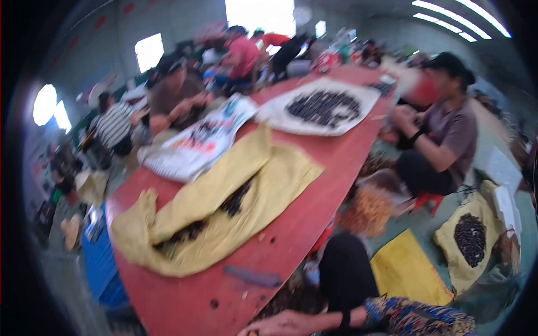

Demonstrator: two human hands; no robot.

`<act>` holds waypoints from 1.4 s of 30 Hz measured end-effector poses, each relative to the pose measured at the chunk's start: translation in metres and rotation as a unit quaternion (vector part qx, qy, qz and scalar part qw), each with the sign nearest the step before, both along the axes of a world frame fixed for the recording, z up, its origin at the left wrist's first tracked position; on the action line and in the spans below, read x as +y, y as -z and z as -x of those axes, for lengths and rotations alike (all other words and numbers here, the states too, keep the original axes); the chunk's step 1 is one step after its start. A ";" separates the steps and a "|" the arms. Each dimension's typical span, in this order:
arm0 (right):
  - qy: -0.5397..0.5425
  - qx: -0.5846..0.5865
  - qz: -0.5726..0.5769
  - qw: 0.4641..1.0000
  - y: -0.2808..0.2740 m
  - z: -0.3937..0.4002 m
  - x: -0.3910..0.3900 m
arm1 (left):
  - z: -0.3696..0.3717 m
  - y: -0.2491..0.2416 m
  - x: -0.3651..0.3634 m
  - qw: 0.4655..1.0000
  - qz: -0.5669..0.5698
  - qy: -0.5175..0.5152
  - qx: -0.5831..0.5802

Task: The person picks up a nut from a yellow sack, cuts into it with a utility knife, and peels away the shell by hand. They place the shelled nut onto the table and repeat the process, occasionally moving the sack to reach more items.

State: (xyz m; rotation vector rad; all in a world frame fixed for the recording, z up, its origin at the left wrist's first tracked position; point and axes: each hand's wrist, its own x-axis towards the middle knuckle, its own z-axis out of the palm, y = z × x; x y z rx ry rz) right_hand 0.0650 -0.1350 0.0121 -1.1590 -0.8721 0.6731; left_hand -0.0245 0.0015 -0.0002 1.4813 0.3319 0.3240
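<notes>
At the bottom edge is my right hand (286,323), with a black wristband and a patterned sleeve (414,318). Its fingers are blurred and partly cut off by the frame, so any grip is unclear. It lies beside the near edge of the red table (185,297). My left hand is out of view. A grey strip (252,276) is on the table near my right hand. Farther up, a yellow woven sack (241,229) lies partly folded with dark pieces (235,199) on it.
A white sheet (280,112) bears many dark pieces. A printed white sack (185,154) lies beside it. Seated at right is a person (448,129); another person (174,92) sits across the table. Yellow sacks (412,269) and an orange-brown heap (367,213) are on the floor.
</notes>
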 end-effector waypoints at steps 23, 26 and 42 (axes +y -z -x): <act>0.076 -0.097 0.126 0.984 0.006 0.000 0.006 | -0.007 0.020 0.000 0.952 0.298 -0.048 -0.049; 0.061 -0.097 0.134 0.984 0.005 0.000 0.006 | -0.007 0.020 -0.003 0.954 0.292 -0.065 -0.017; 0.096 -0.156 0.115 0.976 0.029 0.002 0.009 | -0.004 0.014 -0.008 0.989 0.098 -0.099 0.059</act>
